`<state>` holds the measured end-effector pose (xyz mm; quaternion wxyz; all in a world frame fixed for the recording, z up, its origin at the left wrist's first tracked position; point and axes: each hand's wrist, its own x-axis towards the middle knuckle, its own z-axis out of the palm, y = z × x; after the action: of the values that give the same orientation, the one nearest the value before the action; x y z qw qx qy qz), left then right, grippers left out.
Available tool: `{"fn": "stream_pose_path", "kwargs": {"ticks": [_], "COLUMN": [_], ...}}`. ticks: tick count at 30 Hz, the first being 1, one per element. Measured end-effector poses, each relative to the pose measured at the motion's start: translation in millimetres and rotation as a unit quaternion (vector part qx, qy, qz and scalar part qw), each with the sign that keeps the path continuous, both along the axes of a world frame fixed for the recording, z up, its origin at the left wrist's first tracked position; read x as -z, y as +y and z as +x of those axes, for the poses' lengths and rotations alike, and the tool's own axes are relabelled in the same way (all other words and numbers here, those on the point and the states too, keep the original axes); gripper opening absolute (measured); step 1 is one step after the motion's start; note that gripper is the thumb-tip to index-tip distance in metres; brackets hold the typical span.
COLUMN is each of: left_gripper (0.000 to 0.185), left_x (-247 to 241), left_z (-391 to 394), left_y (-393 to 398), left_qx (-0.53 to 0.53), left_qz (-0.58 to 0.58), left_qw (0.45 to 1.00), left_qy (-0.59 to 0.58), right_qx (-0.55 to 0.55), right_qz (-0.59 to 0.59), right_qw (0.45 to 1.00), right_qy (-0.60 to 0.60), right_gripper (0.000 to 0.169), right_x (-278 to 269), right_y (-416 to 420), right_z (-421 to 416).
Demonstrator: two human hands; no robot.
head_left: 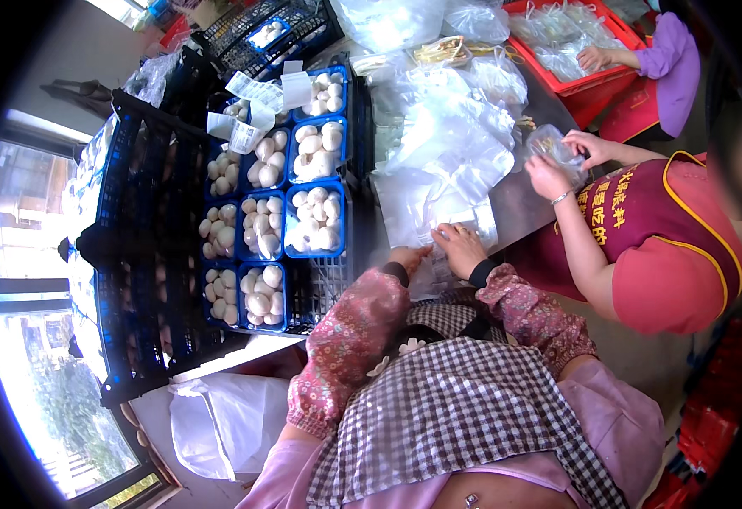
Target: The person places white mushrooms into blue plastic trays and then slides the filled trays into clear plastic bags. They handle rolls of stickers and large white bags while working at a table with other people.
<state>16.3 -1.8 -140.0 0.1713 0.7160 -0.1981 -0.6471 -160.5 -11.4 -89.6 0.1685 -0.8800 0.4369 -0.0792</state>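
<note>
At the near edge of the metal table, my right hand (462, 247) rests with bent fingers on clear plastic bags (431, 207). Close on its left is my left hand (411, 257), whose fingers reach the same plastic; its sleeve partly covers it. Between and just below my hands hangs a crumpled piece of clear plastic (433, 272) with some print on it. Whether my fingers grip the film or only press it is unclear. To the left, blue trays of white mushrooms (315, 218) stand in a black plastic crate (320, 286).
Printed paper labels (255, 95) lie across the rear trays. Stacked black crates (154, 254) rise at the left. On the right, a co-worker's hands (552, 172) hold a small clear bag (552, 147). Another person's hand (595, 58) reaches into a red crate (565, 86) of filled bags.
</note>
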Motion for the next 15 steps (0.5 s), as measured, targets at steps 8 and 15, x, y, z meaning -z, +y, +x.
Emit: {"fn": "stream_pose_path", "kwargs": {"ticks": [8, 15], "left_gripper": [0.051, 0.055], "left_x": [-41, -72], "left_z": [-16, -12], "left_y": [49, 50], "left_qx": [0.316, 0.391], "left_qz": [-0.101, -0.148], "left_qw": [0.94, 0.908], "left_qy": [0.08, -0.043], "right_qx": [-0.052, 0.021], "right_qz": [0.079, -0.024], "right_qw": [0.996, 0.996], "right_qy": [-0.007, -0.088], "right_gripper": [0.044, 0.019], "right_x": [7, 21], "right_y": [-28, -31], "right_z": [-10, 2]}}
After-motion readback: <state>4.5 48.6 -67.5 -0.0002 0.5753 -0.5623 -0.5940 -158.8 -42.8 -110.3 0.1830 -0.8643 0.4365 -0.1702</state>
